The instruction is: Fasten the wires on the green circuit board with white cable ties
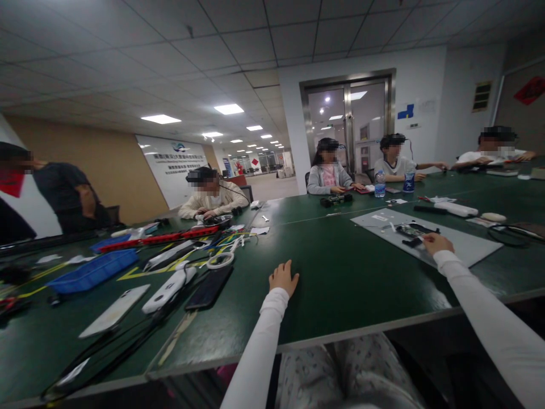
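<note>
My left hand (284, 277) rests on the green tabletop (332, 284), fingers spread, holding nothing. To the right, my right hand (437, 243) is at the near edge of a black device with exposed inner parts (412, 229), perhaps an opened phone. Its fingers are curled together; whatever sits between them is hidden or too small to name. Under the device lies a pale grey board (464, 250) with a few small bits on it. A short black piece (411, 242) lies beside the device, just left of my fingertips.
Left of me lie a dark phone (209, 287), a white power bank (169, 288), a white phone (114, 309), cables and a blue tray (96, 270). Several people sit around the table. Water bottles (380, 184) stand across from me; a white elongated tool (457, 208) lies beyond the board.
</note>
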Available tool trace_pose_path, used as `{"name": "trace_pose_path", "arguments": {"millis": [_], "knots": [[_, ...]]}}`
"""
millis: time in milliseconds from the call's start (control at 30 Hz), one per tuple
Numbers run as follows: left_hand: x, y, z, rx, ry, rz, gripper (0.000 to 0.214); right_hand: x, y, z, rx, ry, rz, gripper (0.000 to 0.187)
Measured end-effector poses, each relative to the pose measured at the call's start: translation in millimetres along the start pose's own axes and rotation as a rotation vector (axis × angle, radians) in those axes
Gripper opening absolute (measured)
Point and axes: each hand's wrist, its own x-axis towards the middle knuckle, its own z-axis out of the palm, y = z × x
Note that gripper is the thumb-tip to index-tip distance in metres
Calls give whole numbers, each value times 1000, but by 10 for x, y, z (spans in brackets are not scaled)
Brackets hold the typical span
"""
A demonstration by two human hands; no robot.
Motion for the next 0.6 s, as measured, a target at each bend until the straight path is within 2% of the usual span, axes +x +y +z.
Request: {"name": "trace_pose_path", "arguments": {"millis": [100, 200, 300, 467, 600], "knots": [[-5, 11, -19, 5, -13, -7, 51, 2, 39, -28, -138, 54, -77, 15], [-8, 19, -25, 3, -18, -13, 51, -13, 35, -79, -87, 205, -105, 21], [-6, 19, -19, -8, -16, -13, 51, -30, 21, -132, -31, 279, -84, 27], [3, 13, -4, -19, -13, -7, 51, -50, 43, -212, 44, 317, -21, 31], [5, 7, 0, -17, -6, -2, 51, -75, 102, -294, -60, 245, 35, 26]]}}
